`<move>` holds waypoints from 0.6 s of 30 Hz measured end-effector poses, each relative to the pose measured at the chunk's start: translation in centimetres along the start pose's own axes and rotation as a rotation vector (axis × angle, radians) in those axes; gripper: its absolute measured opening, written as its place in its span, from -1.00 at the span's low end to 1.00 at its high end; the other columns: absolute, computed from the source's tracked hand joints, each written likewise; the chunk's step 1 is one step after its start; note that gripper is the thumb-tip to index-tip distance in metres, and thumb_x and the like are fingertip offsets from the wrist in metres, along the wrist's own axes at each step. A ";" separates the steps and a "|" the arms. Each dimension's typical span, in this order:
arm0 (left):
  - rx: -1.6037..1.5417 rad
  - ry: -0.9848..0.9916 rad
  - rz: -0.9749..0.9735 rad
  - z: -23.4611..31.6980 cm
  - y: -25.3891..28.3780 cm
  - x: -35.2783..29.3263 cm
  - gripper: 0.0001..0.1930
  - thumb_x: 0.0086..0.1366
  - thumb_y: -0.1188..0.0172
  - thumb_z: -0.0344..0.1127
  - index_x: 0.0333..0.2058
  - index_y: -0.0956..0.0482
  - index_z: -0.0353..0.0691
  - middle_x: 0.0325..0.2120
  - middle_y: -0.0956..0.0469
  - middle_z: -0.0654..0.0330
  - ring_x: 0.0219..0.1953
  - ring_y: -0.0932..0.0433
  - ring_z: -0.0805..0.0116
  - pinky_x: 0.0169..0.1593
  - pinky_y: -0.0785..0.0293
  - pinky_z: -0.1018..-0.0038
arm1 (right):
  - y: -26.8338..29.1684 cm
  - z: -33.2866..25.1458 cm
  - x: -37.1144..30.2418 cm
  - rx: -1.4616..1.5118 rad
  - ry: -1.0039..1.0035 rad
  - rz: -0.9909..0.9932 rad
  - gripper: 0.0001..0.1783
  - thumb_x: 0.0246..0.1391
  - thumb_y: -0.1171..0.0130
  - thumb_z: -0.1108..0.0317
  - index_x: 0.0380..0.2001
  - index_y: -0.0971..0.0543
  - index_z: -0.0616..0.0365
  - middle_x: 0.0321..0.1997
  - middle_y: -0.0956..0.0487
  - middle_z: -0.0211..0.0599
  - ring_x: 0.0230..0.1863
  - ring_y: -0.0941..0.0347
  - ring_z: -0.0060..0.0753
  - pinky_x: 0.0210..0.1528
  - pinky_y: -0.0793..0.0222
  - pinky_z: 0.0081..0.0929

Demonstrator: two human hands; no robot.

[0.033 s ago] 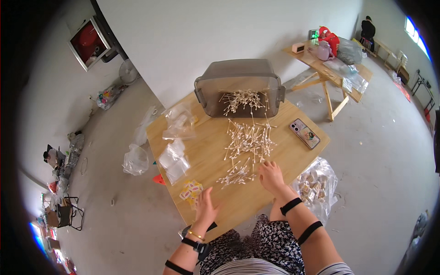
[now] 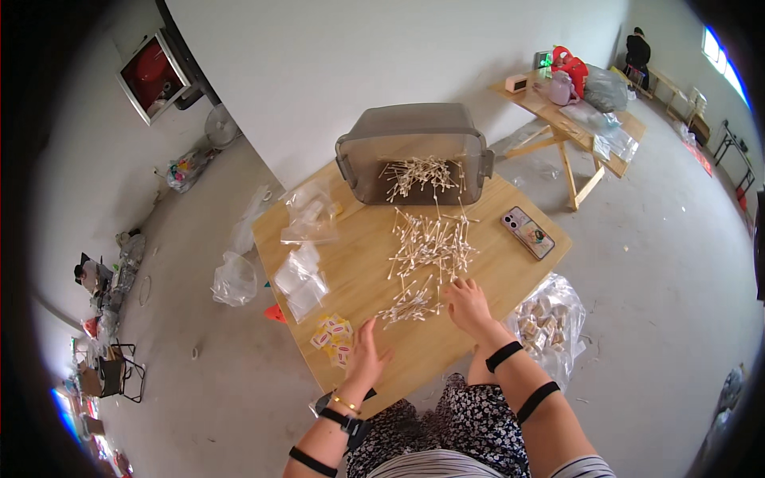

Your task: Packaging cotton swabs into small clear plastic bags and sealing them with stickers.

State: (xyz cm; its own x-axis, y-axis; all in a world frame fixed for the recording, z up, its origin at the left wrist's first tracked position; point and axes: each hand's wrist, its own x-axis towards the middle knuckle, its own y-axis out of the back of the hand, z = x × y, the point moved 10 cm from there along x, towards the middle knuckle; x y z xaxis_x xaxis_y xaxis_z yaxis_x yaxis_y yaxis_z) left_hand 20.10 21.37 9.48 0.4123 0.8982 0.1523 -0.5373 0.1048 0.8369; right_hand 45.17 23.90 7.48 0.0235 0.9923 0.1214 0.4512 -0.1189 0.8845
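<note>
Cotton swabs lie loose on the wooden table (image 2: 358,263) in a small near pile (image 2: 408,304) and a larger pile (image 2: 433,248) behind it. More swabs (image 2: 425,174) rest inside a grey translucent bin (image 2: 414,119) tipped on its side, its mouth facing me. My right hand (image 2: 468,306) is at the right edge of the near pile, fingers apart and a little bent, with nothing visible in it. To the pile's lower left, my left hand (image 2: 367,356) is held open, fingers stretched up. Beside it lie small yellow-and-white printed slips (image 2: 333,334).
Clear plastic bags (image 2: 301,280) lie along the table's left side, with more bags (image 2: 309,217) behind. A phone (image 2: 527,233) lies at the right. A clear sack of small packs (image 2: 546,325) stands beside the table. Another wooden table (image 2: 570,119) holds bags.
My left hand has shifted slightly right and up, closer to the near swab pile. The right hand has moved very slightly left. The swabs look the same.
</note>
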 end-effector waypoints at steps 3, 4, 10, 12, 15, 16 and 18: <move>0.038 -0.048 -0.048 2.8 -3.1 4.2 -0.05 0.10 -0.43 -0.27 0.35 -0.05 -0.39 0.32 -0.19 -0.17 0.38 -0.12 -0.16 0.43 -0.08 0.10 | -0.1 -1.4 1.2 -0.080 0.140 0.045 -0.53 -0.08 -0.22 0.44 0.00 -0.55 0.01 0.07 -0.47 -0.29 0.14 -0.36 -0.13 0.16 -0.31 -0.19; 0.079 -0.059 -0.053 3.3 -4.1 5.2 -0.03 0.12 -0.42 -0.24 0.37 0.00 -0.41 0.35 -0.16 -0.17 0.42 -0.07 -0.16 0.46 -0.03 0.10 | -0.2 -1.2 1.4 -0.083 0.132 0.045 -0.53 -0.08 -0.22 0.44 0.00 -0.55 0.01 0.07 -0.47 -0.29 0.14 -0.36 -0.13 0.16 -0.31 -0.19; 0.138 -0.139 0.007 2.3 -7.3 7.2 -0.10 0.19 -0.36 -0.14 0.35 -0.05 -0.39 0.33 -0.17 -0.20 0.40 -0.11 -0.16 0.46 -0.02 0.05 | -1.4 -3.2 3.5 -0.141 0.302 -0.054 -0.44 -0.05 -0.22 0.43 0.12 -0.51 -0.01 0.12 -0.44 -0.36 0.21 -0.30 -0.21 0.24 -0.23 -0.27; 0.084 -0.136 -0.008 2.0 -7.9 7.3 -0.16 0.20 -0.35 -0.16 0.33 -0.12 -0.37 0.31 -0.22 -0.17 0.38 -0.15 -0.16 0.44 -0.07 0.06 | -0.6 -3.6 3.6 -0.128 0.435 0.066 -0.50 -0.06 -0.24 0.41 0.05 -0.56 -0.01 0.07 -0.46 -0.37 0.20 -0.30 -0.24 0.22 -0.24 -0.28; -0.015 -0.143 0.006 1.4 -7.4 6.9 -0.30 0.20 -0.32 -0.25 0.26 -0.27 -0.31 0.25 -0.34 -0.09 0.34 -0.24 -0.14 0.38 -0.20 0.09 | -1.4 -3.4 4.2 -0.079 0.428 -0.021 -0.62 -0.07 -0.23 0.42 -0.09 -0.61 -0.01 0.00 -0.48 -0.38 0.17 -0.32 -0.25 0.18 -0.25 -0.30; -0.068 -0.161 0.036 1.5 -7.0 6.7 -0.39 0.20 -0.31 -0.31 0.22 -0.37 -0.26 0.21 -0.41 -0.04 0.31 -0.30 -0.11 0.35 -0.27 0.12 | -1.2 -3.3 4.3 -0.075 0.426 -0.026 -0.62 -0.07 -0.23 0.42 -0.09 -0.61 -0.01 0.00 -0.48 -0.38 0.17 -0.32 -0.25 0.18 -0.25 -0.30; -0.080 -0.169 0.065 1.4 -6.4 6.5 -0.48 0.19 -0.29 -0.37 0.15 -0.45 -0.24 0.15 -0.48 0.01 0.26 -0.38 -0.07 0.31 -0.33 0.15 | -2.0 -2.8 4.3 -0.108 0.399 -0.148 -0.62 -0.13 -0.33 0.39 -0.14 -0.60 -0.02 0.02 -0.46 -0.40 0.17 -0.31 -0.23 0.18 -0.27 -0.27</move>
State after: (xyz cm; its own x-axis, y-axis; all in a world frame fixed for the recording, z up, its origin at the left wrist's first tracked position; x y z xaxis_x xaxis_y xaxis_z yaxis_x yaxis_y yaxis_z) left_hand 27.26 25.98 5.92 0.4886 0.8207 0.2962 -0.6206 0.0883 0.7791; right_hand 41.90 28.27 7.43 -0.3906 0.9105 0.1360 0.3273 -0.0008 0.9449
